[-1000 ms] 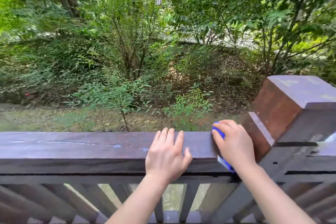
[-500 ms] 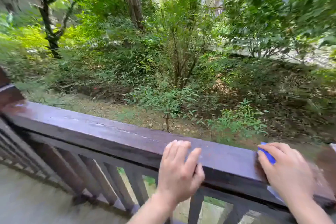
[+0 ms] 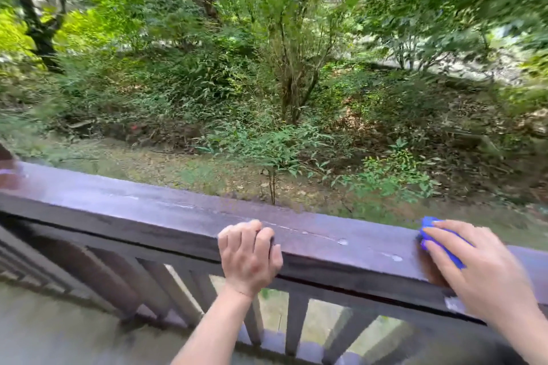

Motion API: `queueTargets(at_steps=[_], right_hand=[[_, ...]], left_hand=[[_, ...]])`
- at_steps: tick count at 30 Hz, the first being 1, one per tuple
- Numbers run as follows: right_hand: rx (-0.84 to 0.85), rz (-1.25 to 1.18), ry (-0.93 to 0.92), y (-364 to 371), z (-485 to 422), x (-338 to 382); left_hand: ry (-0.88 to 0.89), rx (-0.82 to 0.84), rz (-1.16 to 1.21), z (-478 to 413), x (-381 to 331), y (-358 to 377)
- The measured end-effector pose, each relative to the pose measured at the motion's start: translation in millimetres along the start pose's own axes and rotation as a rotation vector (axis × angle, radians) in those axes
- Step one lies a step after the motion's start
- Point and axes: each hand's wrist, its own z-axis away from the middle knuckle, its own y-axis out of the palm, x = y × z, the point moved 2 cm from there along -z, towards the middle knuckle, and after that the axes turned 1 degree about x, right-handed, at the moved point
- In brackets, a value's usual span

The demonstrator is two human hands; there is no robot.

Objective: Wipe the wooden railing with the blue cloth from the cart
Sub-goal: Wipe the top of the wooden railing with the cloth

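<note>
The dark brown wooden railing (image 3: pixel 154 213) runs from the left edge down to the lower right. My right hand (image 3: pixel 480 272) presses the blue cloth (image 3: pixel 439 246) flat onto the top of the rail at the right; most of the cloth is hidden under my palm. My left hand (image 3: pixel 250 258) rests on the rail near the middle, its fingers curled over the top edge and holding nothing else. Pale streaks and spots mark the rail top between my hands.
Vertical balusters (image 3: pixel 296 323) stand under the rail. A grey deck floor (image 3: pixel 44 329) lies at the lower left. Beyond the rail the ground drops to bushes (image 3: pixel 290 92), leaf litter and trees. The cart is out of sight.
The view has swung left, so the corner post at the right is gone from sight. My left fingers have curled over the rail. The right hand with the cloth has slid leftward along the rail.
</note>
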Motion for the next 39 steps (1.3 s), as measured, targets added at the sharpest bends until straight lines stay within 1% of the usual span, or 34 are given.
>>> queueTargets(at_steps=[1, 3, 4, 5, 6, 8, 10, 12, 13, 14, 16, 17, 18, 19, 20, 22, 23, 24, 25, 26, 28, 29, 30, 33, 34, 36, 39], right_hand=[[0.001, 0.001, 0.090, -3.3, -4.3, -5.5], [-0.070, 0.015, 0.327, -7.0, -11.5, -0.2], [-0.112, 0.037, 0.414, -4.8, -13.9, 14.0], [-0.137, 0.044, 0.448, 0.0, -16.0, 33.9], [-0.143, 0.028, 0.429, 5.8, -17.4, 55.3], [-0.130, -0.006, 0.254, 18.3, -14.2, 86.4], [-0.111, -0.032, 0.071, 21.5, -12.2, 87.5], [-0.117, -0.063, -0.006, 18.6, -9.5, 71.1], [-0.129, -0.058, -0.002, 16.5, -7.5, 61.6], [-0.141, -0.057, 0.045, 13.4, -6.5, 52.2], [-0.189, -0.077, 0.243, 11.1, -8.3, 46.0], [-0.216, -0.083, 0.337, 12.4, -10.7, 55.1], [-0.223, -0.086, 0.383, 15.9, -13.6, 70.7], [-0.211, -0.098, 0.371, 20.3, -16.1, 89.3], [-0.184, -0.116, 0.307, 24.9, -17.4, 107.0], [-0.119, -0.123, 0.088, 30.8, -16.4, 128.8], [-0.092, -0.128, -0.006, 30.4, -17.3, 128.2], [-0.073, -0.136, -0.053, 29.2, -19.0, 122.1], [-0.059, -0.138, -0.049, 27.4, -21.4, 112.9], [-0.050, -0.139, 0.000, 25.1, -25.1, 103.3], [-0.054, -0.157, 0.163, 24.7, -33.0, 95.3], [-0.063, -0.149, 0.203, 26.3, -35.0, 100.4], [-0.077, -0.122, 0.181, 29.5, -35.0, 110.1], [-0.062, -0.130, -0.060, 36.4, -25.4, 135.1], [-0.044, -0.156, -0.105, 35.7, -24.5, 132.5], [-0.020, -0.174, -0.086, 33.1, -26.9, 117.5], [-0.049, -0.184, 0.072, 29.4, -33.6, 111.3]], left_hand=[[0.019, -0.013, -0.002, 0.4, 0.5, 0.6], [0.038, -0.018, -0.007, -1.7, 0.8, 0.2], [0.040, -0.017, -0.003, -1.8, 0.6, -0.8], [0.043, -0.021, 0.005, -1.3, 0.6, -2.0], [0.047, -0.026, 0.011, -1.6, 0.7, -2.8], [0.044, -0.019, 0.011, -4.7, 1.3, -3.1], [0.035, -0.004, 0.022, -5.2, 1.0, -4.4], [0.023, 0.000, 0.028, -4.3, 0.9, -5.8], [0.021, 0.007, 0.025, -4.8, 1.3, -5.7], [0.018, 0.018, 0.022, -5.4, 1.7, -5.3], [0.005, 0.030, 0.017, -5.7, 1.5, -4.5], [-0.005, 0.031, 0.014, -5.6, 1.3, -4.0], [-0.013, 0.030, 0.013, -5.2, 0.9, -3.7], [-0.015, 0.025, 0.014, -4.5, 0.8, -3.2], [-0.016, 0.021, 0.014, -4.0, 0.9, -2.7], [-0.023, 0.024, 0.001, -3.6, 2.3, -0.8], [-0.026, 0.026, -0.012, -3.3, 2.8, 0.2], [-0.025, 0.029, -0.020, -2.5, 2.9, 0.8], [-0.021, 0.029, -0.022, -1.6, 2.5, 1.1], [-0.018, 0.027, -0.022, -1.1, 2.1, 1.2], [-0.017, 0.022, -0.039, -1.7, 2.4, 2.1], [-0.016, 0.019, -0.052, -1.7, 2.4, 2.7], [-0.009, 0.014, -0.058, -1.5, 2.1, 3.0], [0.026, 0.006, -0.054, -1.9, 2.7, 3.6], [0.031, 0.005, -0.057, -2.3, 3.3, 3.0], [0.038, 0.005, -0.057, -1.9, 3.5, 2.5], [0.038, 0.001, -0.044, -2.1, 3.5, 2.5]])
